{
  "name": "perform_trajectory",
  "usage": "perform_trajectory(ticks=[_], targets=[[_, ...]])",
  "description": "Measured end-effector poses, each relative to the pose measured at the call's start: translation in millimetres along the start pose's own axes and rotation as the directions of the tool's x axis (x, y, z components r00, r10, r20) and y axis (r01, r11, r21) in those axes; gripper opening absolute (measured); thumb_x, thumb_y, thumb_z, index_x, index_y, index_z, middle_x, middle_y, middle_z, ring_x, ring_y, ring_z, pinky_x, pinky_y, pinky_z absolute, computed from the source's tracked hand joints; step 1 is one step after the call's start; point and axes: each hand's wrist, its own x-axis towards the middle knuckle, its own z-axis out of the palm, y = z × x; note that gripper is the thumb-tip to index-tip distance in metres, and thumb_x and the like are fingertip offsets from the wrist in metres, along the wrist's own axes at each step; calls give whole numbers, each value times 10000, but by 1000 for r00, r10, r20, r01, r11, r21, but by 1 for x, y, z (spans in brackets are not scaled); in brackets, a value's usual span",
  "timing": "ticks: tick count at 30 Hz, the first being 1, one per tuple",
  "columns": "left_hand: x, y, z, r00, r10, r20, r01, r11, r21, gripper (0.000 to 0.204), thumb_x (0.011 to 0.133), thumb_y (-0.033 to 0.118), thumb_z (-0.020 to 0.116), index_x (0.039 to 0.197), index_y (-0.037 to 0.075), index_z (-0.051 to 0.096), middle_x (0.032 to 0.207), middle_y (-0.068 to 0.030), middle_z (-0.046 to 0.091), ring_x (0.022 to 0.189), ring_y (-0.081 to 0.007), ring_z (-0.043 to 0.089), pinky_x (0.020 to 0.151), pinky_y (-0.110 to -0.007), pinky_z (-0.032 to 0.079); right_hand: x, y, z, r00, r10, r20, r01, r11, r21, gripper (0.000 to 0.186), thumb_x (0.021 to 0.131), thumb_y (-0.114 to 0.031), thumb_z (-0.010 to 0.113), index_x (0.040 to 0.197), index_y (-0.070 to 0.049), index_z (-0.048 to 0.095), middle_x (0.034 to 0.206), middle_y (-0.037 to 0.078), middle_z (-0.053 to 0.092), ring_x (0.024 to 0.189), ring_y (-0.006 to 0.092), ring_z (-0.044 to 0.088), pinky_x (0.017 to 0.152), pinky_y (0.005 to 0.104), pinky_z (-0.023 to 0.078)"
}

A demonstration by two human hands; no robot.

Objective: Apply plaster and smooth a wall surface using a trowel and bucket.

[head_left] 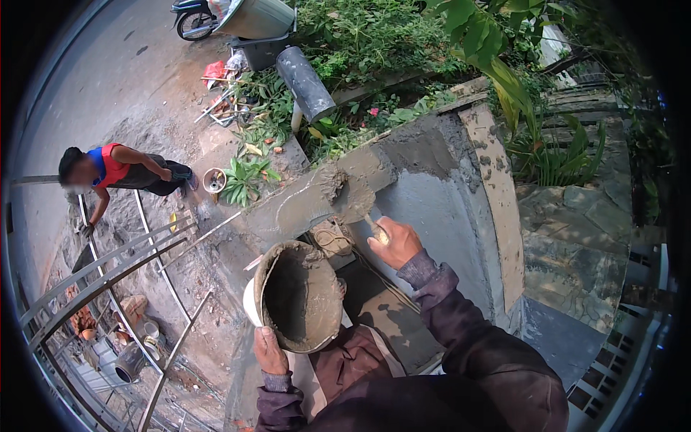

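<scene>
My left hand (269, 351) grips the rim of a white bucket (251, 302) and tilts it. Wet grey mortar (306, 291) coats the inside of the bucket. Closed around a handle, my right hand (397, 245) holds a trowel (377, 229) whose blade lies over the top of a low wall (291, 201). Mortar covers the blade, so its outline is hard to make out. A rough lump of mortar (331, 181) sits on the wall top just left of the trowel. Below my right hand is the smoother grey face of the wall (425, 216).
Metal scaffold bars (108, 277) cross the lower left. Beyond them a person in a red and blue top (119, 167) bends over a pile of sand or cement. A coil of rope (331, 241) lies beside the bucket. Plants (360, 43) grow behind the wall.
</scene>
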Motion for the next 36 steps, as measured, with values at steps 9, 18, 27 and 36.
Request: perform_trajectory(ticks=[9, 18, 27, 36], targets=[[33, -3, -36, 995, -89, -54, 90, 996, 2, 367, 896, 318, 326, 775, -18, 410, 675, -70, 392, 642, -148, 347, 592, -283, 319, 72, 23, -27, 817, 10, 576, -545, 336, 768, 292, 817, -157, 499, 1020, 43, 436, 676, 78, 517, 493, 139, 520, 422, 250, 428], [46, -3, -31, 996, -74, -45, 78, 993, 88, 372, 895, 296, 336, 699, -18, 380, 607, -69, 327, 581, -158, 309, 530, -306, 291, -18, -3, -77, 903, 189, -385, -6, 903, 431, 215, 795, -154, 465, 863, 47, 502, 594, 51, 500, 497, 100, 468, 470, 234, 380], [38, -13, -15, 989, -129, 66, 139, 974, -178, 376, 894, 330, 336, 684, 23, 391, 604, 4, 343, 589, -96, 308, 518, -256, 285, 118, 109, 63, 725, 687, 47, -600, 597, 533, 254, 709, -177, 544, 877, 5, 486, 754, 151, 558, 752, 267, 568, 699, 352, 456], [34, 8, -21, 994, -56, 97, 41, 989, 145, 350, 897, 301, 334, 718, 7, 397, 628, -37, 360, 604, -120, 316, 544, -270, 297, 91, 121, 61, 673, 626, -394, -597, 774, 210, 287, 673, -152, 573, 869, -13, 417, 862, 212, 539, 850, 368, 517, 735, 425, 418]])
